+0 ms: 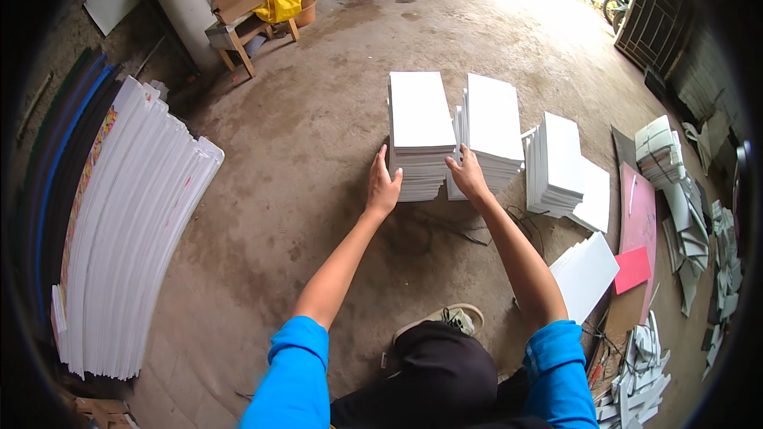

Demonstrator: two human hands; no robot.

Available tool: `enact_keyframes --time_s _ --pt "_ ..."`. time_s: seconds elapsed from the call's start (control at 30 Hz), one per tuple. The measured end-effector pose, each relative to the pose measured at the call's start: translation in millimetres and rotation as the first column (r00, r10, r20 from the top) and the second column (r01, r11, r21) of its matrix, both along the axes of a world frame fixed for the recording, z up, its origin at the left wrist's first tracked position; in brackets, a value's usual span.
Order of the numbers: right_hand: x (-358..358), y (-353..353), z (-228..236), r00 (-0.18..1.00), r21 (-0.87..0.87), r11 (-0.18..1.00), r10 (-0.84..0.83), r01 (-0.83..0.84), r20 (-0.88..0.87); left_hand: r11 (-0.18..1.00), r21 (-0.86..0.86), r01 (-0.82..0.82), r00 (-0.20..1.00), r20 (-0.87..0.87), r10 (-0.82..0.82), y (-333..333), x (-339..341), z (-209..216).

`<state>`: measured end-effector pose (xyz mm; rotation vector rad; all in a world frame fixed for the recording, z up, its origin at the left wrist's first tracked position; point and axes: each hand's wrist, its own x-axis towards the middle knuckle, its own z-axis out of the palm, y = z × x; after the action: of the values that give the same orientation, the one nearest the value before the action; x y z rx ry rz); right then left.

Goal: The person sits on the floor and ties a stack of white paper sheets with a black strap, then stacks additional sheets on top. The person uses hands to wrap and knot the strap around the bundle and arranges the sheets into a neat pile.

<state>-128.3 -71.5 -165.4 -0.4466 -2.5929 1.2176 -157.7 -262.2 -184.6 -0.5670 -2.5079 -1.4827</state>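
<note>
A tall stack of white sheets (420, 111) stands on the concrete floor in front of me, its near edges slightly uneven. My left hand (384, 187) lies along its left side, fingers pointing away and thumb at the near corner. On the other side, my right hand (470, 173) reaches into the narrow gap before the neighbouring stack of white sheets (493, 119), its thumb against the near right corner. Between them the hands clasp the first stack. Some right fingertips are partly hidden by the gap.
More white stacks (556, 151) stand to the right, with loose white sheets (584, 274) nearer me. A pink board (638, 214) and white scraps (640, 373) lie beyond. A long row of white sheets (135, 246) fills the left. A wooden chair (237, 24) with a yellow bag stands at the back.
</note>
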Motion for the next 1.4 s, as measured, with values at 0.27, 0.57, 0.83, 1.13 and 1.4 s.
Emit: enact_keyframes --time_s 0.27,0.57,0.83,1.13,1.4 --pt "-18 12 -27 0.999 -0.368 0.930 -0.027 0.011 -0.039 0.961 0.269 0.062 0.989 0.113 -0.096 20 -6 -19" --pt "-14 6 -21 0.987 -0.408 0.913 -0.072 0.008 -0.142 0.959 0.259 0.115 0.993 0.005 -0.120 22 -3 -1" --pt "-14 6 -33 0.989 -0.437 0.897 -0.119 0.071 -0.084 0.957 0.270 0.107 0.993 0.013 -0.115 20 -6 -19" --pt "-22 11 -35 0.994 -0.430 0.898 -0.109 0.090 -0.019 0.954 0.300 0.014 0.994 0.099 -0.046 20 -6 -21" --pt "9 14 18 0.974 -0.869 0.486 -0.225 0.097 -0.017 0.633 0.710 -0.308 0.801 0.553 -0.231 19 2 11"
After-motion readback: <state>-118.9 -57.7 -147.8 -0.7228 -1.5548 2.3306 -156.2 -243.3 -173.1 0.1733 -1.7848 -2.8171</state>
